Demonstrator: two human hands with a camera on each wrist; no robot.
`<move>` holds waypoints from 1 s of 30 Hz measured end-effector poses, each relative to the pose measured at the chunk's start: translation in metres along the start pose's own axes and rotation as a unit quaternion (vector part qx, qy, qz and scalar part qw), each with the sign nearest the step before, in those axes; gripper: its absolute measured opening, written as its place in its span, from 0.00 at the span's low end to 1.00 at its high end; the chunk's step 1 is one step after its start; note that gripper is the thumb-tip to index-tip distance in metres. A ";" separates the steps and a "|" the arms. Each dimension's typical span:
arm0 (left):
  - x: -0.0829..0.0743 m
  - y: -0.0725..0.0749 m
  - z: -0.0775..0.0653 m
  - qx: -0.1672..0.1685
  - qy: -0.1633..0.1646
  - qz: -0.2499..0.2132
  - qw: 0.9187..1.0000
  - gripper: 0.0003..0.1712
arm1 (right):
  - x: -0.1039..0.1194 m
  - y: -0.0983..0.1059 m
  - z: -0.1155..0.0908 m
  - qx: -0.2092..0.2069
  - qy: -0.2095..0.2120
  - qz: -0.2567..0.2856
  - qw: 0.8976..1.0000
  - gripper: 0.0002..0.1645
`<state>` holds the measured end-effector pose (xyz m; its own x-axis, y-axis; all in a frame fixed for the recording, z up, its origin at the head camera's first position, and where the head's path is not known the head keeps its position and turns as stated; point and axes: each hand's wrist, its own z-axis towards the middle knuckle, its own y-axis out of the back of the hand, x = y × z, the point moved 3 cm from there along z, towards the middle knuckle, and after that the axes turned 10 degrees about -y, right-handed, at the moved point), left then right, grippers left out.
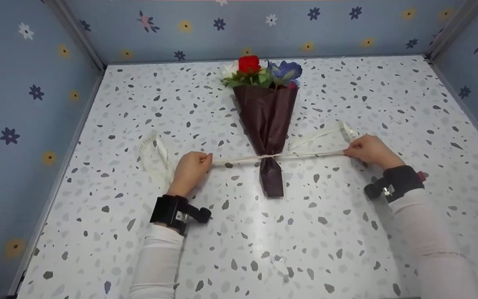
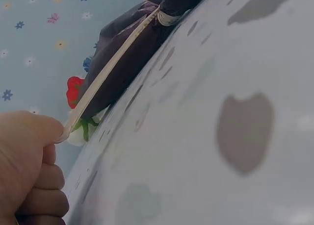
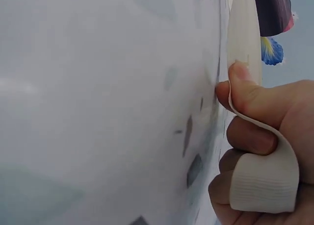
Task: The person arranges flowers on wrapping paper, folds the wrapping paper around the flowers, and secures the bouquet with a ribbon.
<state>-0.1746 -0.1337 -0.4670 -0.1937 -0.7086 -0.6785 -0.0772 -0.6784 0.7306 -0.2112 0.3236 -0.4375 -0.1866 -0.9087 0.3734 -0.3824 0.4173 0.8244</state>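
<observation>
A bouquet wrapped in dark maroon paper (image 1: 264,116) lies on the speckled table, its red, blue and white flowers (image 1: 249,65) toward the back wall. Round the narrow neck of the wrap runs a cream ribbon (image 1: 239,159), stretched straight out to both sides. My left hand (image 1: 192,171) pinches one length between thumb and curled forefinger, left of the bouquet. To the right, my right hand (image 1: 369,150) pinches the other length. In the right wrist view the ribbon (image 3: 265,186) passes under the thumb and drapes over the curled fingers.
Loose ribbon tails lie on the table beyond each hand, the left tail (image 1: 152,155) looped and the right tail (image 1: 318,135) bent. Blue floral panels (image 1: 247,29) enclose the back and sides of the table (image 1: 326,249). Each wrist wears a black camera strap (image 1: 170,211).
</observation>
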 end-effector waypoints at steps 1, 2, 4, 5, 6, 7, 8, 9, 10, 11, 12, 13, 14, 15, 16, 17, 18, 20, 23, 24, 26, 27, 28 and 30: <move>0.000 0.000 0.000 0.005 0.000 -0.003 1.000 0.28 | 0.001 0.000 -0.001 -0.005 -0.004 -0.003 1.000 0.18; -0.001 0.000 0.000 0.012 0.000 -0.005 1.000 0.28 | 0.002 0.000 -0.001 -0.011 -0.006 -0.006 1.000 0.18; -0.002 0.000 0.000 0.032 0.000 -0.009 0.999 0.26 | 0.004 0.000 -0.002 -0.022 -0.016 -0.013 1.000 0.19; -0.003 0.000 -0.001 0.045 0.000 -0.011 0.999 0.25 | 0.005 0.000 -0.002 -0.028 -0.022 -0.017 0.999 0.20; -0.005 -0.001 -0.001 0.060 -0.002 -0.009 0.998 0.24 | 0.007 -0.001 -0.003 -0.037 -0.026 -0.021 0.999 0.20; -0.006 -0.001 -0.002 0.077 -0.005 -0.008 0.997 0.23 | 0.009 -0.002 -0.004 -0.048 -0.025 -0.033 0.998 0.20; -0.008 -0.002 -0.002 0.094 -0.010 -0.008 0.996 0.22 | 0.011 -0.002 -0.005 -0.060 -0.027 -0.045 0.997 0.20; -0.010 -0.003 -0.003 0.108 -0.017 -0.009 0.994 0.20 | 0.013 -0.003 -0.006 -0.072 -0.028 -0.054 0.996 0.19; -0.013 -0.004 -0.003 0.120 -0.026 -0.009 0.992 0.19 | 0.016 -0.004 -0.008 -0.085 -0.026 -0.062 0.994 0.19; -0.015 -0.004 -0.003 0.128 -0.035 -0.013 0.991 0.18 | 0.020 -0.004 -0.009 -0.099 -0.021 -0.069 0.992 0.19; -0.017 -0.005 -0.003 0.133 -0.044 -0.018 0.990 0.18 | 0.024 -0.005 -0.011 -0.113 -0.012 -0.078 0.991 0.19; -0.019 -0.005 -0.002 0.137 -0.053 -0.024 0.989 0.18 | 0.028 -0.006 -0.012 -0.121 -0.004 -0.084 0.989 0.21; -0.021 -0.006 -0.002 0.137 -0.059 -0.031 0.988 0.17 | 0.032 -0.008 -0.013 -0.127 0.005 -0.089 0.988 0.23; -0.023 -0.006 -0.002 0.137 -0.065 -0.040 0.988 0.16 | 0.037 -0.010 -0.013 -0.130 0.021 -0.091 0.987 0.25; -0.024 -0.005 -0.001 0.137 -0.071 -0.047 0.987 0.15 | 0.042 -0.013 -0.013 -0.132 0.041 -0.092 0.986 0.26; -0.026 -0.005 -0.001 0.138 -0.073 -0.056 0.986 0.14 | 0.048 -0.015 -0.012 -0.133 0.066 -0.092 0.985 0.26; -0.027 -0.005 0.000 0.140 -0.075 -0.063 0.985 0.13 | 0.053 -0.018 -0.012 -0.132 0.092 -0.090 0.983 0.25; -0.030 -0.005 0.000 0.151 -0.076 -0.079 0.982 0.11 | 0.065 -0.024 -0.011 -0.131 0.144 -0.081 0.977 0.22; -0.034 -0.007 0.001 0.179 -0.072 -0.099 0.976 0.11 | 0.078 -0.030 -0.010 -0.134 0.200 -0.067 0.968 0.17; -0.034 -0.007 0.001 0.187 -0.069 -0.106 0.974 0.11 | 0.082 -0.032 -0.010 -0.136 0.209 -0.068 0.966 0.15; -0.034 -0.005 -0.001 0.203 -0.053 -0.131 0.969 0.11 | 0.085 -0.034 -0.010 -0.141 0.217 -0.071 0.963 0.12; -0.033 -0.004 -0.002 0.209 -0.044 -0.140 0.967 0.11 | 0.085 -0.035 -0.010 -0.141 0.216 -0.073 0.963 0.10; -0.032 -0.002 -0.004 0.215 -0.029 -0.149 0.965 0.11 | 0.085 -0.035 -0.010 -0.140 0.216 -0.073 0.963 0.08; -0.030 0.002 -0.006 0.227 -0.007 -0.164 0.960 0.10 | 0.084 -0.036 -0.010 -0.136 0.216 -0.071 0.964 0.05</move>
<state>-0.1628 -0.1153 -0.4454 -0.0990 -0.4671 -0.8787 -0.5531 -0.7082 0.4388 -0.2036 0.2322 -0.4315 0.2677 -0.9004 0.3430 -0.1143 0.3238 0.9392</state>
